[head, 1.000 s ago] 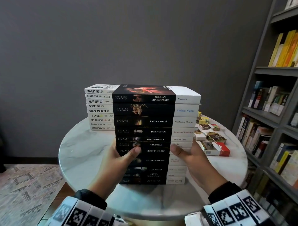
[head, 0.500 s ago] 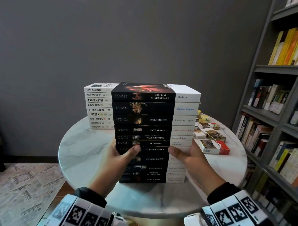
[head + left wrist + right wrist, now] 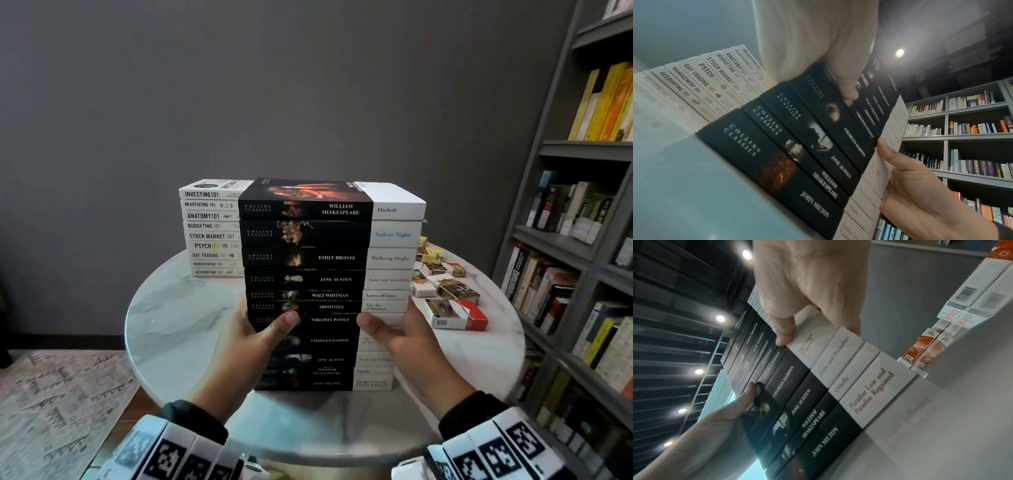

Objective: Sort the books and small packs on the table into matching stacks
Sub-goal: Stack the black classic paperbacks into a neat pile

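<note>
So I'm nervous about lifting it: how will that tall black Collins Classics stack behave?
Probably heavy: the Collins Classics stack holds eleven books. Likely to tip or shear, since the upper books overhang. Both hands, left hand and right hand, grip mid-height.

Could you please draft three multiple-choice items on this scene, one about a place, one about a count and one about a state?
1. Where does the white 101 stack stand relative to the Collins Classics stack?
A. Behind it, towards the person's left
B. On top of it
C. On the bookshelf

2. How many books make up the Collins Classics stack?
A. Six
B. Eleven
C. Sixteen

3. What are the hands doing?
A. Both hang idle off the table
B. One lifts a small pack
C. Left hand and right hand clasp the stack's two sides

Answers:
1 A: its spines show past the dark stack's left edge, further back on the table.
2 B: eleven spines, Macbeth down to John Milton.
3 C: thumbs press the spines near Virginia Woolf; the small packs lie untouched.
</note>
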{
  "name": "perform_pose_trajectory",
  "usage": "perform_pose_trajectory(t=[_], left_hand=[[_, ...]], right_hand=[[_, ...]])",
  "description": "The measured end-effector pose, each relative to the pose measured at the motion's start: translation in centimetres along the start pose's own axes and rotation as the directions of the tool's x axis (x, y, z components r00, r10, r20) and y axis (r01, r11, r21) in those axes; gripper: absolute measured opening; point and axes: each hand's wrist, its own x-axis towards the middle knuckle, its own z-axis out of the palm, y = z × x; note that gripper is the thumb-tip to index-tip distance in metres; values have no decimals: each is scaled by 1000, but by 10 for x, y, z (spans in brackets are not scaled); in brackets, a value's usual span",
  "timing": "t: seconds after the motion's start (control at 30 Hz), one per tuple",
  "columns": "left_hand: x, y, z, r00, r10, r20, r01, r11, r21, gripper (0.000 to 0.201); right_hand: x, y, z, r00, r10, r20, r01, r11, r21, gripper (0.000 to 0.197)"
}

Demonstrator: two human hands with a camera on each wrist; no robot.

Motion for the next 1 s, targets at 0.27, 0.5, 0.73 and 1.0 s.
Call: perform_pose_trajectory(t=[0.27,0.5,0.73,1.0], left_hand=[[1,-2,0,998,45,-32,-44,998,34,52],[0,-2,2,998,53,-35,-51,997,54,48],[-8,-4,-4,1000,25,11,-26,997,73,61],[-20,-26,-13,997,-72,-35,76,989,128,47]], right_hand=[[-1,6,2,997,-43,-66,40,998,-41,46],[-2,5,3,996,-73,-60,70,996,-54,51],[-3,6,-3,1000,-19,16,20,996,-92,59],[-8,19,-5,1000,-3,13,4,995,-104,49]])
